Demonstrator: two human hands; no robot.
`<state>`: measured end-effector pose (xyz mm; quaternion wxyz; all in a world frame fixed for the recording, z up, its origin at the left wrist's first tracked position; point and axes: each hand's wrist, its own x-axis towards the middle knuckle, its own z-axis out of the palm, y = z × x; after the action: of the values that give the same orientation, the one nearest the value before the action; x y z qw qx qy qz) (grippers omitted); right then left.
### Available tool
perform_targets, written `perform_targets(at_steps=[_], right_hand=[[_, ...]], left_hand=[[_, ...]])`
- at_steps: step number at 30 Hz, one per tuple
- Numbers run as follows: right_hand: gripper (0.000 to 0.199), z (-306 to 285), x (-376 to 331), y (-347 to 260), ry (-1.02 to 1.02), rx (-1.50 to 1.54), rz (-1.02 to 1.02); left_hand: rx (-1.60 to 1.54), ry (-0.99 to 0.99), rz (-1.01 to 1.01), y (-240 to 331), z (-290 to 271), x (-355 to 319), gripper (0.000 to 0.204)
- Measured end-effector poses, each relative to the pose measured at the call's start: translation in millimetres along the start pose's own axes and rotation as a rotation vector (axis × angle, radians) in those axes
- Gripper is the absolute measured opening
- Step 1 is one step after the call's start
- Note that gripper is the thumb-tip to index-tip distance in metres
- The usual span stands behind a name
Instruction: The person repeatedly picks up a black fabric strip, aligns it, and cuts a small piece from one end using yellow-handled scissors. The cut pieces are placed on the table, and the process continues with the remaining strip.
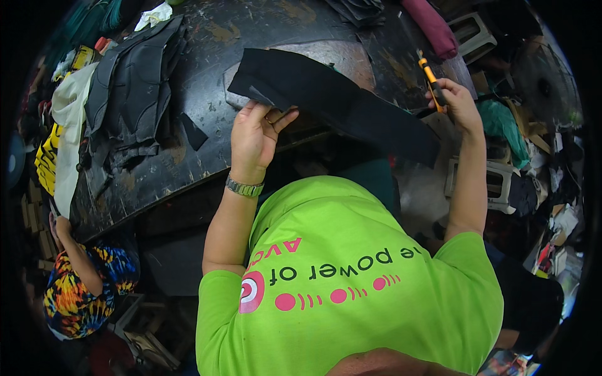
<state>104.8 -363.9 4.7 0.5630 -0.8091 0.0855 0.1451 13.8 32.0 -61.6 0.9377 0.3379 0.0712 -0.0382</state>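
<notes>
A long, curved piece of black fabric [332,94] stretches from over the table's near edge down toward my right side. My left hand [254,135], with a metal watch on its wrist, pinches its lower edge near the left end, where a small flap is turned up. Off to the right, my right hand [461,103] is raised and closed around an orange-and-black hand tool [430,81] with a narrow metal tip pointing away from me. The tool's exact kind is unclear. Beneath the fabric lies a worn, brownish smooth slab [351,59], partly covered.
Stacked dark shaped panels [128,88] and a small dark scrap [193,133] lie on the worn black table [207,37]. A maroon roll [429,28] rests at far right. Beyond stand a fan [545,75] and plastic stools [483,182]. At left, another person [81,282] handles pale cloth [69,125].
</notes>
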Motion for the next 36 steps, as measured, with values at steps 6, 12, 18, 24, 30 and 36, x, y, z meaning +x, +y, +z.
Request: perform_targets(at_steps=[6,12,18,24,30,36], right_hand=[[0.061,78.6,-80.0,-30.4,-0.534,0.427,-0.13],[0.077,141.1,-82.1,6.4,-1.153,0.373,0.238],[0.079,146.1,-72.4,25.6,-1.063,0.426,0.342],[0.074,147.9,-60.7,34.0,-1.072,0.551,0.297],[0.068,159.3,-57.1,42.4,-1.052,0.699,0.218],[0.066,166.8,-62.4,34.8,-0.973,0.765,0.249]], left_hand=[[0.074,0.063,0.039,4.0,10.8,5.4,0.02],[0.016,-0.015,0.061,4.9,9.2,4.0,0.019],[0.064,0.012,0.072,4.3,12.0,0.9,0.019],[0.069,-0.024,0.075,6.1,12.8,0.4,0.021],[0.104,-0.061,0.064,6.3,10.5,1.5,0.021],[0.12,-0.102,0.078,10.3,10.3,1.7,0.021]])
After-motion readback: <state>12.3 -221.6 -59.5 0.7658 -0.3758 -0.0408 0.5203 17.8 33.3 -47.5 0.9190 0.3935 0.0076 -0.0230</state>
